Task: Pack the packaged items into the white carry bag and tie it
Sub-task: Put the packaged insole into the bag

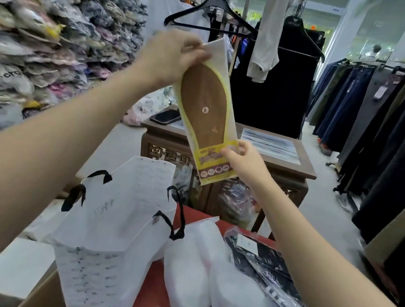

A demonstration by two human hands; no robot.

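I hold a packaged brown shoe insole with a yellow border up in the air in front of me. My left hand pinches its top end and my right hand pinches its lower end. Below stands the white carry bag with black handles, its mouth open, on the red surface. To its right lie two frosted white packages and a dark packaged garment.
A carved wooden table with a phone stands behind the bag. Shelves of bagged goods fill the left. Racks of hanging clothes run along the right. A cardboard box sits at the lower left.
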